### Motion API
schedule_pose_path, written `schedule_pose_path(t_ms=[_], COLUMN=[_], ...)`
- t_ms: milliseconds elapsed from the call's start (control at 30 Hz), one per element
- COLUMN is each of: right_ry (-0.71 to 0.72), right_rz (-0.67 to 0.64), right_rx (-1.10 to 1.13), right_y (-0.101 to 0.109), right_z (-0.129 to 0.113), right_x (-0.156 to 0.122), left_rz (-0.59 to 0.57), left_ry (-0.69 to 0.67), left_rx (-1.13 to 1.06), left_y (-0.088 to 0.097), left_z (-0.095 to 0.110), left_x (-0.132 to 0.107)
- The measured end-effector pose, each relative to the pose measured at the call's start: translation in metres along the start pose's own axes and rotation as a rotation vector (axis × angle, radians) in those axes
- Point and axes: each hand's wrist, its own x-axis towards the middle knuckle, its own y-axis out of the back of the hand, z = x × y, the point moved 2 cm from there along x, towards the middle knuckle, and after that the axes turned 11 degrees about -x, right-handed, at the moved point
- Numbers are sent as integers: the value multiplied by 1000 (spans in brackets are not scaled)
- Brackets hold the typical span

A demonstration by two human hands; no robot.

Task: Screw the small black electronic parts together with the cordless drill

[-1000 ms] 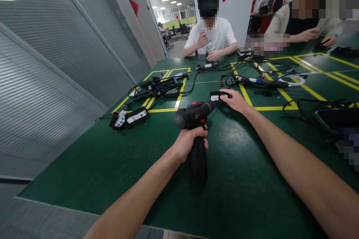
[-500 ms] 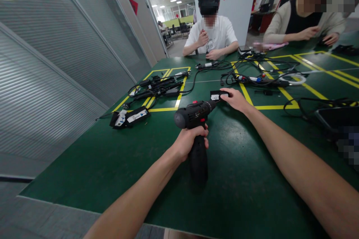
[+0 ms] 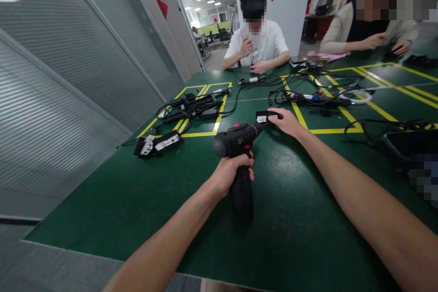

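Note:
My left hand (image 3: 234, 171) is wrapped round the grip of a black cordless drill (image 3: 237, 139) with red buttons. The drill's chuck points forward and right, toward a small black box-like piece (image 3: 263, 117) with a white label. My right hand (image 3: 283, 121) pinches the right end of that piece between thumb and fingers. Where the drill's tip meets the piece is too small to make out. Left of the drill, a black case (image 3: 167, 142) with white labelled inserts lies on the green table (image 3: 143, 205).
Black cables and tools (image 3: 196, 106) lie bundled inside yellow tape lines at the left. More cables and a tool with a blue part (image 3: 313, 97) are at the right, beside a dark device (image 3: 410, 143). Two people sit across the table, one in a white shirt (image 3: 258, 45).
The view has shifted very slightly. Both hands, the drill and the black piece keep practically the same positions.

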Motion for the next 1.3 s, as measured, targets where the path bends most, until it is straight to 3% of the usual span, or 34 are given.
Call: schedule_pose_path(t_ms=[933, 1300], right_ry=[-11, -8], right_rz=[22, 29], right_rx=[40, 66], right_y=[0, 1], right_z=[-9, -13], right_x=[-6, -8], left_rz=[-15, -126], left_ry=[-31, -1], left_rx=[66, 255], left_y=[-5, -2], left_z=[5, 18], left_x=[-4, -15])
